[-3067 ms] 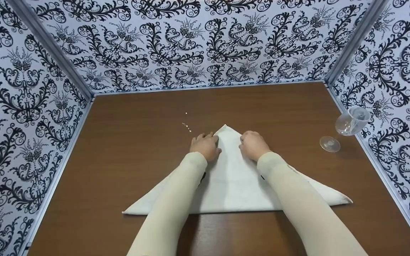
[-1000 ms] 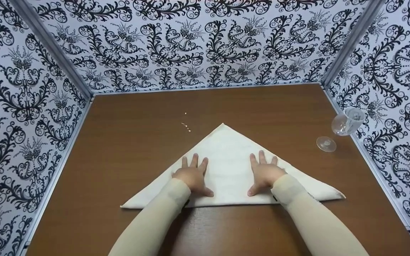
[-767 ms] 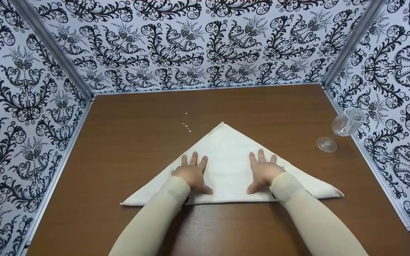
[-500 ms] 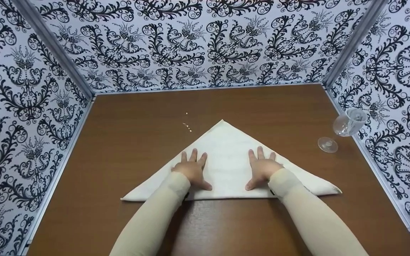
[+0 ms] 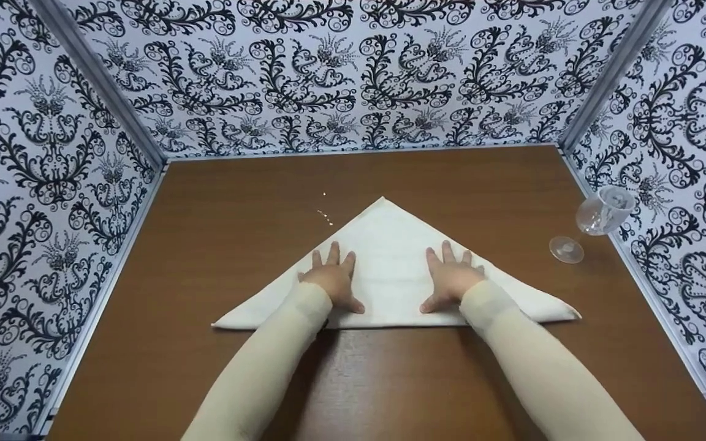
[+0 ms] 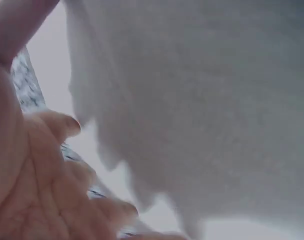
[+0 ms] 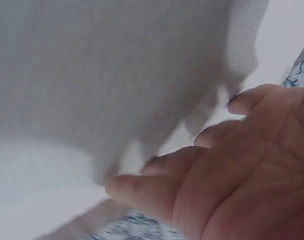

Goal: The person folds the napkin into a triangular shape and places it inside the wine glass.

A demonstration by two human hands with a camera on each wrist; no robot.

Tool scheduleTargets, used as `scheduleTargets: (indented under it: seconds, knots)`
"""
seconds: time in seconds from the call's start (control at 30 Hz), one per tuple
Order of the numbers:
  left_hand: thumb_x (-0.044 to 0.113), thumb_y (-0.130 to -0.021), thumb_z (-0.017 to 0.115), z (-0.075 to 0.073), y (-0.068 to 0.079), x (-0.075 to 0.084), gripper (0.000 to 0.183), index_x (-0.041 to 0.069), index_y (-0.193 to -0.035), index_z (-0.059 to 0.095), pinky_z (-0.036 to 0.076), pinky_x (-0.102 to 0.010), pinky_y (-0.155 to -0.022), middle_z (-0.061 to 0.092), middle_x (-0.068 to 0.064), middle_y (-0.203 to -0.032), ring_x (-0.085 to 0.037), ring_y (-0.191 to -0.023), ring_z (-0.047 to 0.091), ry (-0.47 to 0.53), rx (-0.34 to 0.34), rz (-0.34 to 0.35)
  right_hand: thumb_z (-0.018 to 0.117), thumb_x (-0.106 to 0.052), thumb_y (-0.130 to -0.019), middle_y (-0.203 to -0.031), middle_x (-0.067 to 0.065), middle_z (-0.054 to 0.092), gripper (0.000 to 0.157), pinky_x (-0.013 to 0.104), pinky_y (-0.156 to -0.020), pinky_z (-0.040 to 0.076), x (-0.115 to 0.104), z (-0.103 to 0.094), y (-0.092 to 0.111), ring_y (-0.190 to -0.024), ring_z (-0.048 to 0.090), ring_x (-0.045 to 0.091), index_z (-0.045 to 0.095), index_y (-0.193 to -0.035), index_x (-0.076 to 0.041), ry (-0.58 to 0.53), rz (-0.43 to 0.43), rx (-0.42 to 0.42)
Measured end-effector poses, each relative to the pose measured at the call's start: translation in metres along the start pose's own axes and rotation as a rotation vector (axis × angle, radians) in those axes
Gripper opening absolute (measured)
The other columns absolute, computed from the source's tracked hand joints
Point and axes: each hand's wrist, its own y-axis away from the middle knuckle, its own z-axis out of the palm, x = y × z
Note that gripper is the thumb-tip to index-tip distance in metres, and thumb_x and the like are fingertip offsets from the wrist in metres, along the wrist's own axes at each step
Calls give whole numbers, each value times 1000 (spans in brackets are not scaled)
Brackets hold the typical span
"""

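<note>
A white cloth napkin (image 5: 390, 269), folded into a broad triangle, lies flat with its point toward the back wall and its long edge toward the person. On its left half rests my left hand (image 5: 333, 280), fingers spread and straight, thumb angled inward near the long edge. My right hand (image 5: 450, 280) mirrors it on the right half, fingers likewise spread. Both wrist views look under the palms: the left fingers (image 6: 109, 212) and the right fingers (image 7: 147, 192) reach to the pale cloth, with nothing held in either palm.
A stemmed wine glass (image 5: 603, 211) stands at the table's right edge beside the patterned side wall (image 5: 690, 184). Small white specks (image 5: 326, 216) mark the brown wooden table (image 5: 224, 214) left of the napkin's point. Patterned panels enclose the back and both sides.
Earlier the hands were near the napkin's point; they came back and spread flat on its halves. Over the last second hands and napkin have slid together away from the person.
</note>
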Motion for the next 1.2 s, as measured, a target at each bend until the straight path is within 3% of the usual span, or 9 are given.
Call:
scheduleTargets:
  seconds: [0.2, 0.33, 0.43, 0.67, 0.97, 1.2]
  knots:
    - [69, -81, 79, 20, 24, 14, 112, 24, -169, 27, 43, -79, -102, 13, -20, -176, -63, -154, 17, 10, 13, 24, 79, -58, -87, -169, 40, 1, 120, 77, -122, 11, -4, 16, 18, -155, 6, 63, 14, -166, 5, 21, -51, -34]
    - [73, -83, 75, 24, 30, 15, 110, 25, -169, 25, 45, -79, -100, 11, -18, -177, -62, -156, 14, 16, 4, 22, 78, -59, -87, -170, 39, -2, 120, 86, -114, 15, -1, 23, 21, -151, 2, 70, 13, -167, 1, 3, -56, -16]
    - [73, -84, 74, 22, 26, 13, 110, 26, -169, 24, 44, -79, -102, 9, -17, -178, -61, -157, 12, 16, -3, 18, 77, -62, -87, -172, 35, -3, 119, 91, -106, 19, 2, 23, 18, -145, 1, 78, 12, -169, -4, -4, -44, -1]
    - [77, -82, 72, 20, 2, 4, 112, 29, -170, 21, 45, -76, -104, 8, -16, -178, -60, -157, 10, -14, -5, 16, 72, -68, -88, -175, 27, -5, 117, 88, -112, 15, 4, 15, 3, -149, -2, 74, 10, -171, -12, -5, -29, 11]
    - [77, -80, 74, 16, -19, -3, 112, 33, -169, 22, 44, -76, -106, 9, -12, -179, -58, -159, 9, -7, 11, 9, 71, -69, -89, -176, 25, -7, 116, 85, -116, 12, 2, 8, -7, -151, -4, 71, 8, -171, -14, -24, -18, 11]
    - [77, -81, 74, 8, -26, -4, 111, 35, -169, 21, 42, -73, -110, 7, -10, -179, -56, -160, 8, -3, 2, -2, 70, -69, -89, -175, 26, -8, 117, 85, -116, 10, 2, 1, -15, -150, -6, 72, 7, -171, -13, -39, -33, 4]
